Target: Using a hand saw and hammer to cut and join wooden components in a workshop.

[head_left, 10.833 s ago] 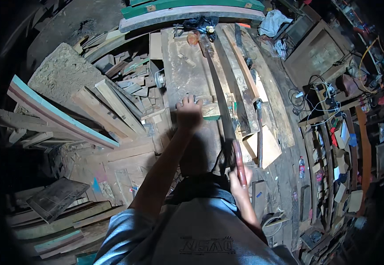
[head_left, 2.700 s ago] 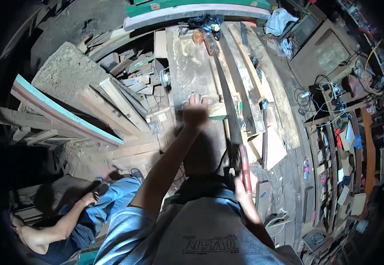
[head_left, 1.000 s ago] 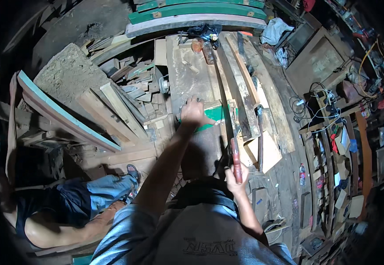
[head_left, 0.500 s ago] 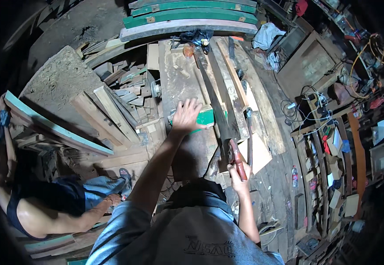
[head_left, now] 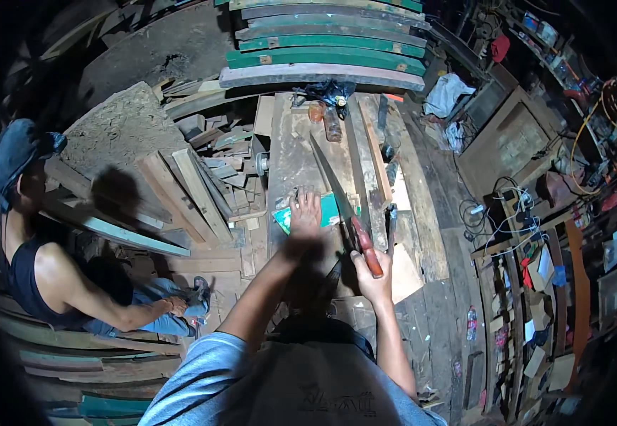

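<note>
My right hand [head_left: 372, 273] grips the reddish handle of a hand saw [head_left: 335, 192], whose long blade runs away from me across the workbench [head_left: 287, 153]. My left hand [head_left: 304, 214] lies flat with spread fingers on a small green-painted piece of wood [head_left: 331, 210] on the bench, just left of the blade. The saw blade crosses the right edge of that green piece. Long wooden battens [head_left: 365, 167] lie alongside the saw on its right.
Another person [head_left: 60, 277] sits low at the left among stacked planks [head_left: 181, 188]. Curved green boards [head_left: 323, 53] are stacked at the bench's far end. Bottles and a dark tool [head_left: 326, 106] stand there. A cluttered shelf with cables [head_left: 528, 234] runs along the right.
The view has tilted and the seated person has come further into view at left. My left hand stays on the green piece; the saw has shifted slightly along the bench.
</note>
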Motion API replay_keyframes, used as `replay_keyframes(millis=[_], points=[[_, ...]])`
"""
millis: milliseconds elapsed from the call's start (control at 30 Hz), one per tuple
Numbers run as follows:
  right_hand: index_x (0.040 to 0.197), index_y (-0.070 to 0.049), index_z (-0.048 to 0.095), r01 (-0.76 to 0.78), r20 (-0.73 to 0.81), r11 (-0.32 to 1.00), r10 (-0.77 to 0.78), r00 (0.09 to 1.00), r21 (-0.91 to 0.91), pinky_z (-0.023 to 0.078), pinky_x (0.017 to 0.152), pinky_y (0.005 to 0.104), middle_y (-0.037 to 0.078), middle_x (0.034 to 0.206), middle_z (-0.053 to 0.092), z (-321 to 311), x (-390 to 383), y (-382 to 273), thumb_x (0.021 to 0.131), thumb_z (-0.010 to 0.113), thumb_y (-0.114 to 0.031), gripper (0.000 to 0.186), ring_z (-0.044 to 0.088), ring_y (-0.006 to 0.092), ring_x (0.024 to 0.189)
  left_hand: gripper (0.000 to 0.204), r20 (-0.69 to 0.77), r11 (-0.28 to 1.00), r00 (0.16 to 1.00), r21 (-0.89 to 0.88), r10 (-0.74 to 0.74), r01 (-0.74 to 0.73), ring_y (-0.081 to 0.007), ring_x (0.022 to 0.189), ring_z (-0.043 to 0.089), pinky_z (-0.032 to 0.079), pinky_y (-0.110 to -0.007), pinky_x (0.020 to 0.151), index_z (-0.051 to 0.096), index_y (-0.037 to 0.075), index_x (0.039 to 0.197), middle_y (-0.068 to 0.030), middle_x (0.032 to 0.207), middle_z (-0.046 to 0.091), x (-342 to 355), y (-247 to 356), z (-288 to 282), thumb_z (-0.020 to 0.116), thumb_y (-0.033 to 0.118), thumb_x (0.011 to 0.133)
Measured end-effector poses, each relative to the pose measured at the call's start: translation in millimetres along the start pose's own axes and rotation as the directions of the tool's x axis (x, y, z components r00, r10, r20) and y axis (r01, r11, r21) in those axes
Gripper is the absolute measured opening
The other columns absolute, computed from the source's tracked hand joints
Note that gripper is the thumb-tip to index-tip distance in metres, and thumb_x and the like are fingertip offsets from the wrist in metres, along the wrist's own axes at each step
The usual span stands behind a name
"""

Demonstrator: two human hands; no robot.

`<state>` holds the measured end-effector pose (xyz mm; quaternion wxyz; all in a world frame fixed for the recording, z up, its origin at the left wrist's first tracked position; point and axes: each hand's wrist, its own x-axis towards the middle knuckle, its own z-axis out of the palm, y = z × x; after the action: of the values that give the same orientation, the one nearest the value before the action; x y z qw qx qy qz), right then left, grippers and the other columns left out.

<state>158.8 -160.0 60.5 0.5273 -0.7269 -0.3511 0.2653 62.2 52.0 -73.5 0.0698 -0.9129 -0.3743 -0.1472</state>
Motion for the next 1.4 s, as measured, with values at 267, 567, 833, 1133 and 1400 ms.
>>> replay_keyframes(millis=[267,567,833,1133,1400], points=[[0.070,0.001,0.055,0.109,0.104,0.989,-0.099,0.990,-0.100,0.037,0.054,0.0371,0.007,0.057,0.046,-25,38,7,0.090,0.069,-0.024,0.035,0.044,0.0136,0.055,0.121,0.221,0.999,0.975,0.048,-0.016,0.006,-0.0433,0.148,0.025,0.020,-0.060,0.117,0.034,-0.001,0.152,-0.0197,0.156,0.034,10,10,-13,0.074,0.076,0.066],[0.069,-0.002,0.052,0.056,0.163,0.998,-0.056,0.985,0.007,0.039,0.055,0.0341,0.005,0.060,0.047,-23,-35,45,0.091,0.072,-0.025,0.037,0.043,0.0126,0.057,0.118,0.376,0.960,0.888,0.186,-0.265,0.208,-0.0493,0.154,0.003,0.016,-0.066,0.119,0.026,0.010,0.158,-0.0197,0.167,0.016,20,20,9,0.082,0.064,0.069],[0.071,0.000,0.055,0.074,0.117,0.996,-0.078,0.990,0.040,0.039,0.055,0.0355,0.007,0.057,0.050,-29,-9,40,0.091,0.071,-0.019,0.032,0.046,0.0142,0.056,0.084,0.420,0.959,0.863,0.168,-0.280,0.229,-0.0452,0.155,0.008,0.019,-0.064,0.118,0.028,0.017,0.159,-0.0156,0.167,0.022,20,33,-18,0.070,0.040,0.090],[0.074,-0.004,0.057,-0.005,0.193,0.959,-0.052,0.980,0.284,0.036,0.052,0.0293,-0.003,0.062,0.049,-40,-53,46,0.095,0.069,-0.021,0.030,0.044,0.0069,0.059,0.106,0.319,0.954,0.905,0.195,-0.282,0.228,-0.0446,0.152,0.017,0.024,-0.062,0.116,0.039,0.013,0.151,-0.0206,0.157,0.035,20,30,-7,0.083,0.062,0.068],[0.067,-0.005,0.050,0.218,0.014,0.973,-0.219,0.976,0.070,0.035,0.052,0.0299,-0.004,0.062,0.047,2,20,51,0.089,0.069,-0.011,0.030,0.041,0.0061,0.059,0.114,0.398,0.952,0.870,0.215,-0.291,0.220,-0.0437,0.153,0.014,0.022,-0.063,0.116,0.033,0.019,0.156,-0.0143,0.154,0.040,20,29,-2,0.085,0.062,0.064]])
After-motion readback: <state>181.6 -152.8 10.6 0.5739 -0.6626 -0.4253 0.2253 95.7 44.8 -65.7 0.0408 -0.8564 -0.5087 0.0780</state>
